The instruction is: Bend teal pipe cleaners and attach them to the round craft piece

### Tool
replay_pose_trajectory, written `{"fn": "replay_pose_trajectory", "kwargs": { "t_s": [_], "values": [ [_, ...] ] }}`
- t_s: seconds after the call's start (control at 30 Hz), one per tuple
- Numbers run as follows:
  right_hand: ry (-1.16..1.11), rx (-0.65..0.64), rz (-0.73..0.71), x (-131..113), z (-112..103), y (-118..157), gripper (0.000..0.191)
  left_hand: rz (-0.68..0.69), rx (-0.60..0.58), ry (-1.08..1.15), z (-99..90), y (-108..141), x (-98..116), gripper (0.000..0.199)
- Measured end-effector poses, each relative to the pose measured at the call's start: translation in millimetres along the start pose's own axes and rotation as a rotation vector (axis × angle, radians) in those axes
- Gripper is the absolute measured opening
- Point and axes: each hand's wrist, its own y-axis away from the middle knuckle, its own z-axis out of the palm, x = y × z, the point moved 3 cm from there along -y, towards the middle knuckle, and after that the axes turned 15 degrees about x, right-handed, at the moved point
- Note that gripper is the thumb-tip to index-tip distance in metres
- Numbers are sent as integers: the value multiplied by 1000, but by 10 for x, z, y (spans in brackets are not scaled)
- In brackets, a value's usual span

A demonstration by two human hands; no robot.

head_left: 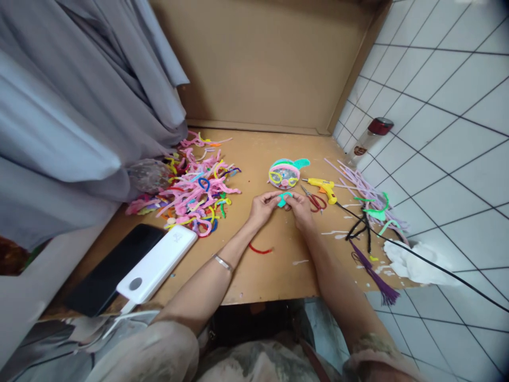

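Both hands meet over the middle of the table, pinching a bent turquoise pipe cleaner [284, 199] between them. My left hand [263, 208] grips its left side with thumb and fingers. On the other side, my right hand [300, 208] has its fingers closed on the right part. Just beyond them sits a round craft piece [284, 174] with a pink rim, yellow loops like glasses and a green part sticking out to the right. Close to my right hand lie red-handled scissors [316, 201] and a yellow hot glue gun [324, 188].
A tangled heap of coloured pipe cleaners [199, 185] lies at left. Nearer are a black phone [115, 270] and a white power bank [159, 265]. Lilac pipe cleaners [350, 183], a purple tassel [376, 276], white tissue [415, 262] and a bottle [366, 143] are at right. The glue gun's black cord [421, 260] trails off right.
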Motion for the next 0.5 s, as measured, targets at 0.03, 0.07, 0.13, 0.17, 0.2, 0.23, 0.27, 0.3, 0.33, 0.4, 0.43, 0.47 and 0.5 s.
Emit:
{"fn": "replay_pose_trajectory", "kwargs": {
  "t_s": [0.03, 0.07, 0.13, 0.17, 0.2, 0.23, 0.27, 0.3, 0.33, 0.4, 0.43, 0.47, 0.5],
  "values": [
    [0, -1, 2, -3, 4, 3, 30, 3, -4, -2, -1, 2, 3, 39],
    [1, 0, 3, -4, 7, 5, 31, 7, -5, 0, -2, 5, 9, 38],
    [2, 5, 4, -5, 16, 12, 31, 12, 2, 3, -8, 10, 27, 37],
    [4, 7, 6, -5, 20, 16, 31, 11, 9, 0, -12, 12, 37, 37],
    [5, 9, 7, -4, 24, 20, 32, 9, 18, -6, -16, 14, 45, 38],
    [3, 9, 8, -4, 28, 25, 32, 4, 24, -16, -20, 14, 51, 37],
    [1, 8, 9, -5, 32, 32, 33, 1, 28, -29, -23, 14, 56, 37],
    [-2, 4, 11, -5, 36, 40, 34, 1, 30, -43, -27, 11, 61, 36],
    [-3, -2, 13, -6, 42, 49, 35, 4, 34, -56, -31, 7, 65, 35],
    [-3, -10, 9, -7, 56, 70, 35, 16, 50, -71, -46, -5, 72, 34],
    [-3, -9, 4, -9, 65, 81, 35, 23, 61, -72, -54, -12, 76, 34],
    [-5, -1, -4, -10, 72, 90, 35, 32, 75, -72, -63, -19, 80, 34],
    [-8, 13, -13, -13, 79, 97, 36, 39, 91, -72, -73, -25, 86, 35]
  ]
}}
